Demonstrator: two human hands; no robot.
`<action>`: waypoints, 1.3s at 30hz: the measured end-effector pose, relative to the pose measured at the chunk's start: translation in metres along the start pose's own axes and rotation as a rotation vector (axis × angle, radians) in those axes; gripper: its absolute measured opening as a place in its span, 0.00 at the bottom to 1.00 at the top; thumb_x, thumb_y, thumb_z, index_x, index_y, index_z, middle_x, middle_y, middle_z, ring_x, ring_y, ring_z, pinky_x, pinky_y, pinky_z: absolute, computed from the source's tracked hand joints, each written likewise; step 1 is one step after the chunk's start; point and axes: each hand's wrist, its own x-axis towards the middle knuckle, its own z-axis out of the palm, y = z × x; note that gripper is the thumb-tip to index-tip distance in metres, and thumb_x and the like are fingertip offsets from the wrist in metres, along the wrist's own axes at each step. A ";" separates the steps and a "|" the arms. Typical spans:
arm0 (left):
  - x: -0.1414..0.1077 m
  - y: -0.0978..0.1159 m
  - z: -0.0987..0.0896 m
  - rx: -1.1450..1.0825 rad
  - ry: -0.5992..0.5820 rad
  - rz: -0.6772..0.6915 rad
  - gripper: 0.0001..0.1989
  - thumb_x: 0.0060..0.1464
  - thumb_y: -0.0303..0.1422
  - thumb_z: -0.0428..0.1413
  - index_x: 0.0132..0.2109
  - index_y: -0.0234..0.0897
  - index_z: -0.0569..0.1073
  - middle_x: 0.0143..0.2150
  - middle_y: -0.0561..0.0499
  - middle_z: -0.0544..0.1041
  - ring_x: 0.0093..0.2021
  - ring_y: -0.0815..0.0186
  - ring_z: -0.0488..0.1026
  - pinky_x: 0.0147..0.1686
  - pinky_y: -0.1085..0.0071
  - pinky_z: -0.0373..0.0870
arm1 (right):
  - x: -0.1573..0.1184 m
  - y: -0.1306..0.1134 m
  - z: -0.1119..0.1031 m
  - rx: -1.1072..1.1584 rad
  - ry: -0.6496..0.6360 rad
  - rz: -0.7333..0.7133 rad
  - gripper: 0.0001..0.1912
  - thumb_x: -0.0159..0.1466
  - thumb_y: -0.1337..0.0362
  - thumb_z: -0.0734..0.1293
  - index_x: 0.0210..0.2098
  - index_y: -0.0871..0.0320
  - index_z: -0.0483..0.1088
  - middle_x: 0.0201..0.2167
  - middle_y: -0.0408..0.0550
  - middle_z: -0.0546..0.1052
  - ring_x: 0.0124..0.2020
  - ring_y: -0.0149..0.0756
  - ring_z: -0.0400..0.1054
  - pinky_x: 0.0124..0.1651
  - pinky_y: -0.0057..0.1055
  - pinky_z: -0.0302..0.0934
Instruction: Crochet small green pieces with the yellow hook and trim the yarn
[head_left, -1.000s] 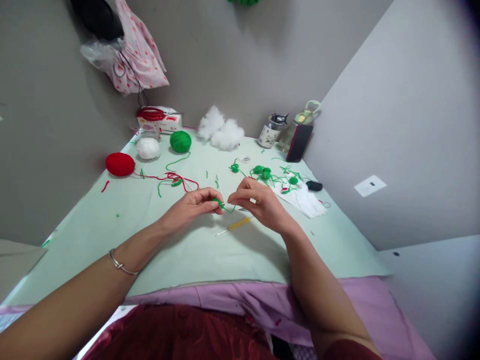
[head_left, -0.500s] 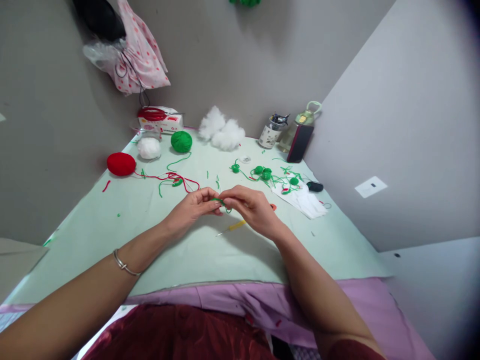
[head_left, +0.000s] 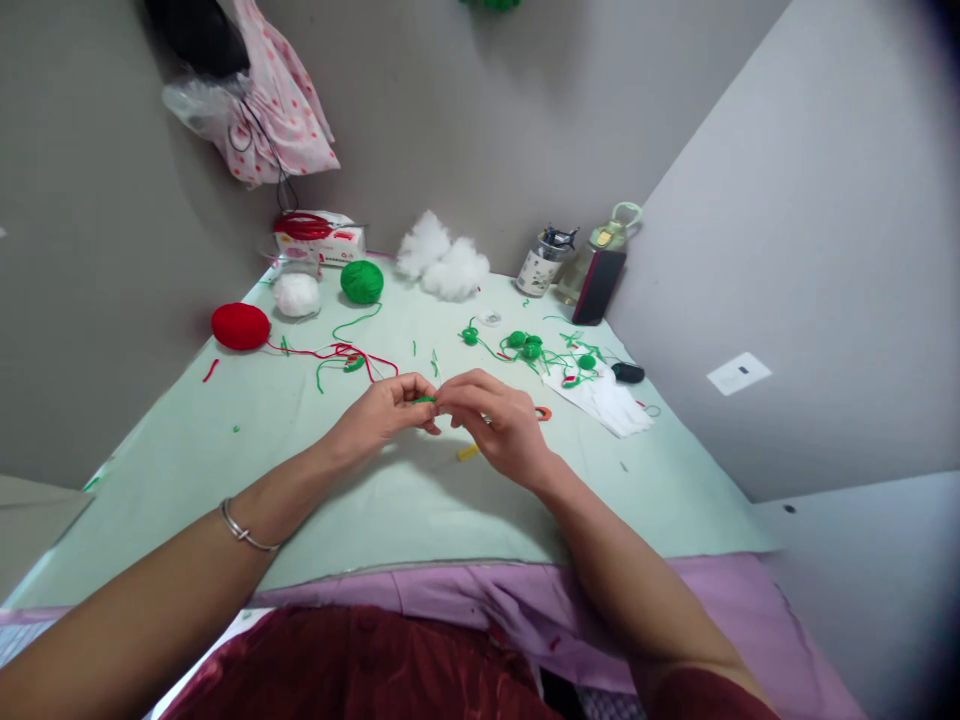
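Over the table, my left hand pinches a small piece of green yarn work between thumb and fingers. My right hand meets it, its fingertips closed at the right end of the same piece. Most of the piece is hidden by the fingers. Under my right hand lies a yellow-handled crochet hook, partly covered. An orange ring-shaped handle shows just behind that hand. Beyond my left hand a small red and green piece lies among loose red yarn.
Red, white and green yarn balls stand at the back left, near white stuffing. Several green pieces and a white tissue lie right. Behind are a pen holder, a phone and a bottle.
The fingers of my right hand have shifted and curled at the green piece, and the yarn loop under them no longer shows. My right hand now covers more of the crochet hook.
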 end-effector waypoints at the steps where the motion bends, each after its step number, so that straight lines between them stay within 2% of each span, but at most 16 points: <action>1: 0.000 -0.001 0.000 0.014 0.019 -0.001 0.09 0.50 0.35 0.65 0.35 0.37 0.74 0.34 0.54 0.76 0.34 0.65 0.78 0.42 0.65 0.71 | 0.000 -0.003 0.001 -0.039 0.017 -0.027 0.11 0.72 0.69 0.62 0.39 0.55 0.76 0.39 0.50 0.79 0.34 0.30 0.74 0.33 0.27 0.68; 3: 0.001 -0.004 0.001 0.037 0.048 -0.004 0.09 0.48 0.33 0.65 0.34 0.37 0.73 0.32 0.55 0.75 0.33 0.65 0.77 0.40 0.66 0.71 | 0.002 -0.009 0.001 -0.002 0.068 -0.005 0.10 0.72 0.68 0.62 0.39 0.54 0.76 0.40 0.49 0.79 0.32 0.29 0.75 0.32 0.27 0.67; 4: 0.001 -0.006 0.001 0.047 0.056 -0.007 0.09 0.48 0.34 0.65 0.34 0.37 0.73 0.31 0.56 0.75 0.33 0.65 0.77 0.38 0.66 0.70 | 0.003 -0.012 0.000 0.085 0.096 0.057 0.09 0.72 0.67 0.63 0.39 0.54 0.75 0.39 0.48 0.80 0.30 0.28 0.75 0.31 0.27 0.66; 7: 0.002 -0.009 0.001 0.076 0.057 -0.016 0.10 0.49 0.35 0.64 0.35 0.37 0.73 0.30 0.55 0.75 0.30 0.65 0.76 0.36 0.67 0.68 | 0.008 -0.013 -0.010 0.454 0.084 0.346 0.07 0.72 0.60 0.64 0.38 0.54 0.69 0.32 0.44 0.80 0.25 0.29 0.75 0.25 0.25 0.65; 9: 0.003 -0.010 0.001 0.096 0.056 -0.025 0.09 0.48 0.35 0.64 0.35 0.37 0.73 0.29 0.56 0.75 0.30 0.65 0.76 0.35 0.67 0.67 | 0.012 -0.009 -0.023 0.625 0.080 0.474 0.10 0.70 0.56 0.66 0.37 0.54 0.66 0.26 0.40 0.78 0.25 0.31 0.77 0.27 0.26 0.68; 11: 0.004 -0.009 0.001 0.119 0.053 -0.035 0.09 0.47 0.33 0.65 0.33 0.37 0.72 0.27 0.56 0.74 0.29 0.65 0.75 0.34 0.67 0.66 | 0.015 -0.002 -0.039 0.688 0.234 0.466 0.11 0.68 0.54 0.69 0.38 0.54 0.67 0.22 0.36 0.75 0.27 0.31 0.77 0.34 0.29 0.73; 14: 0.004 -0.008 0.001 0.132 0.039 -0.040 0.09 0.46 0.32 0.66 0.32 0.38 0.72 0.26 0.56 0.73 0.28 0.66 0.74 0.33 0.68 0.66 | 0.017 0.012 -0.061 0.655 0.647 0.314 0.12 0.64 0.54 0.73 0.36 0.52 0.67 0.22 0.33 0.71 0.35 0.29 0.79 0.46 0.29 0.74; 16: 0.003 -0.007 0.000 0.117 0.027 -0.034 0.10 0.47 0.35 0.66 0.33 0.38 0.73 0.27 0.56 0.73 0.29 0.65 0.75 0.34 0.67 0.67 | 0.016 0.020 -0.070 0.568 0.776 0.293 0.12 0.64 0.54 0.73 0.35 0.51 0.67 0.24 0.34 0.71 0.39 0.31 0.79 0.48 0.30 0.74; 17: 0.003 -0.006 0.000 0.105 0.021 -0.032 0.11 0.48 0.36 0.66 0.34 0.38 0.73 0.28 0.56 0.74 0.30 0.65 0.76 0.35 0.66 0.68 | 0.015 0.023 -0.072 0.527 0.792 0.296 0.11 0.64 0.55 0.72 0.35 0.51 0.67 0.24 0.35 0.71 0.40 0.32 0.79 0.50 0.32 0.74; 20: 0.002 -0.007 -0.002 0.068 0.009 -0.027 0.13 0.50 0.40 0.67 0.37 0.38 0.76 0.30 0.54 0.76 0.33 0.63 0.78 0.38 0.65 0.70 | 0.013 0.029 -0.069 0.377 0.680 0.334 0.08 0.66 0.56 0.70 0.38 0.52 0.70 0.24 0.38 0.71 0.37 0.34 0.77 0.48 0.36 0.73; 22: 0.002 -0.008 -0.003 0.044 0.000 -0.020 0.13 0.51 0.41 0.67 0.39 0.38 0.77 0.34 0.53 0.79 0.35 0.62 0.79 0.42 0.63 0.71 | 0.011 0.029 -0.064 0.264 0.502 0.362 0.07 0.66 0.57 0.70 0.37 0.53 0.74 0.27 0.41 0.74 0.33 0.34 0.74 0.39 0.34 0.71; 24: 0.002 -0.008 -0.003 0.028 -0.008 -0.011 0.13 0.51 0.41 0.67 0.40 0.38 0.78 0.36 0.51 0.80 0.38 0.62 0.79 0.46 0.62 0.72 | 0.010 0.027 -0.059 0.160 0.300 0.351 0.06 0.64 0.58 0.72 0.34 0.54 0.77 0.32 0.44 0.77 0.33 0.34 0.71 0.34 0.32 0.66; 26: 0.001 -0.008 -0.002 0.024 -0.017 -0.005 0.13 0.53 0.41 0.66 0.41 0.39 0.79 0.38 0.50 0.81 0.40 0.61 0.79 0.48 0.61 0.71 | 0.008 0.024 -0.053 0.069 0.115 0.295 0.04 0.65 0.61 0.72 0.34 0.53 0.79 0.34 0.45 0.76 0.35 0.34 0.68 0.35 0.32 0.63; 29: 0.000 -0.006 -0.002 0.032 -0.025 0.004 0.12 0.54 0.41 0.66 0.42 0.39 0.80 0.39 0.50 0.81 0.42 0.60 0.79 0.50 0.62 0.70 | 0.007 0.021 -0.047 -0.055 -0.087 0.221 0.06 0.68 0.66 0.69 0.37 0.51 0.80 0.32 0.44 0.72 0.35 0.32 0.67 0.37 0.32 0.61; 33: -0.001 -0.005 -0.002 0.051 -0.025 0.011 0.11 0.53 0.40 0.67 0.42 0.40 0.81 0.38 0.50 0.81 0.42 0.61 0.78 0.49 0.63 0.69 | 0.005 0.020 -0.044 -0.147 -0.198 0.192 0.08 0.69 0.69 0.68 0.38 0.52 0.79 0.34 0.43 0.71 0.35 0.31 0.67 0.38 0.31 0.60; 39: -0.001 -0.006 -0.002 0.063 -0.027 0.018 0.10 0.55 0.40 0.66 0.42 0.41 0.81 0.39 0.51 0.80 0.43 0.61 0.77 0.47 0.64 0.68 | 0.005 0.020 -0.045 -0.174 -0.221 0.208 0.08 0.68 0.69 0.67 0.38 0.52 0.79 0.34 0.43 0.70 0.35 0.31 0.67 0.37 0.30 0.59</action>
